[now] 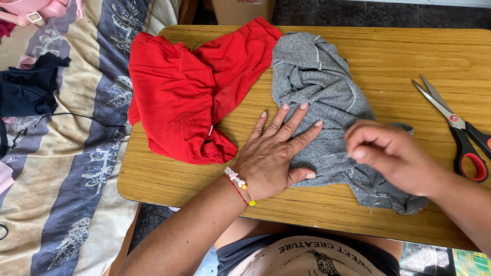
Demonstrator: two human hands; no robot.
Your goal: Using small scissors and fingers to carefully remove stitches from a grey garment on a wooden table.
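The left hand (273, 153) is lying flat, palm down and fingers spread, on the left edge of the grey garment (319, 97), which is sitting crumpled in the middle of the wooden surface (388, 56). This hand is released, not gripping; it is only pressing the cloth down. The right hand (391, 153) is hovering over the lower right part of the same grey garment, with the fingers curled and pinched together. It is blurred, so I cannot tell for sure if it is already pinching cloth or a loose thread, or is only near it.

To my judgement, the step in hand is holding the grey cloth still while the other hand is picking at it. For doing it well, the flat hand should be keeping firm and even pressure, so the soft knit is not sliding or bunching. The pinching fingers should be taking only a small fold and pulling gently, because such cloth is stretching easily.

The red garment (189, 92) is lying just beside the grey one, touching it at the top, and partly hanging over the left edge of the surface. The scissors (455, 125) are lying closed at the right, well apart from both hands. A bed with a striped cover (61, 179) is standing at the left.
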